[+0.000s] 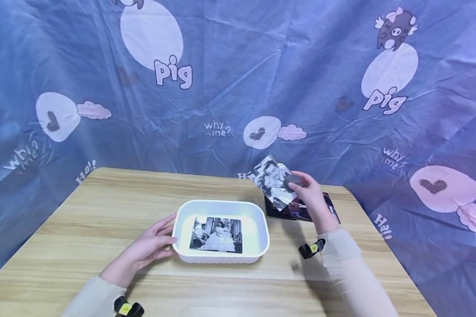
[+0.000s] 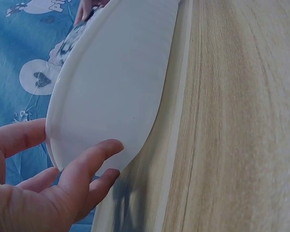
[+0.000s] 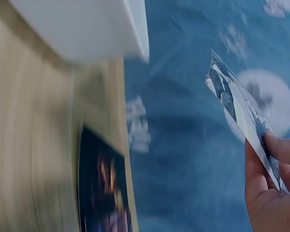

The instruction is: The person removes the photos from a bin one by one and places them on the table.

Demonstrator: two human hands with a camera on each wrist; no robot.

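Note:
My left hand point(image 1: 152, 246) holds the left end of a white plastic tub point(image 1: 221, 259), thumb at the rim and fingers along the outer wall. Flat inside the tub lies a black-and-white photo point(image 1: 218, 235) of a person in a wide pale dress and another figure. My right hand point(image 1: 311, 193) pinches another black-and-white photo point(image 1: 273, 181) by one edge, tilted in the air right of the tub. This photo point(image 3: 237, 99) appears nearly edge-on in the right wrist view. Beneath that hand, dark colour photos point(image 1: 277, 212) lie on the table, partly hidden by it.
The wooden table point(image 1: 103, 211) carries the tub near its middle. Blue cloth point(image 1: 230, 88) printed with pigs and words hangs behind the table and along both sides. Each wrist wears a black strap device, such as the right wrist device point(image 1: 311, 249).

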